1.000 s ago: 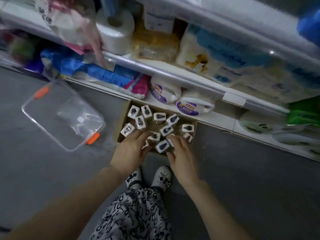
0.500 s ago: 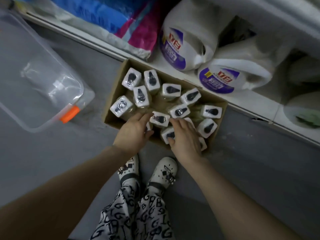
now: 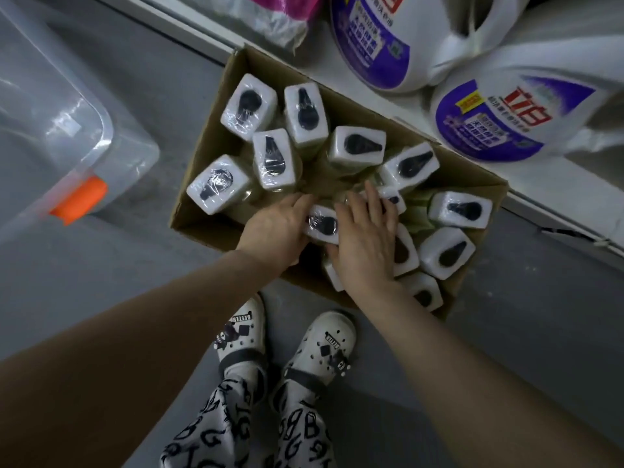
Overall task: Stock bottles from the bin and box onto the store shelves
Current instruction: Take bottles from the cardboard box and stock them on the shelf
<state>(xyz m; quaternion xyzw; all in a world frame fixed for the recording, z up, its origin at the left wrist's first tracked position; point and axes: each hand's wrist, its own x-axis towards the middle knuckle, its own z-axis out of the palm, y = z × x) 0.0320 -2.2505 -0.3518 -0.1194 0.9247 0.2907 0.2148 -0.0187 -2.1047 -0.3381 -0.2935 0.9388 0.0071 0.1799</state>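
One white-capped bottle (image 3: 322,224) stands in the cardboard box (image 3: 214,146) between the fingers of both hands. The right hand (image 3: 366,238) fingers lie nearly straight, touching it. The left hand (image 3: 277,228) fingers bend beside it, and I cannot tell if they grip.

White-capped bottles (image 3: 248,106) in a brown box (image 3: 216,130)

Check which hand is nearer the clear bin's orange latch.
Left. The left hand is in the cardboard box, on the side toward the orange latch; the right hand sits farther right, beyond the left hand.
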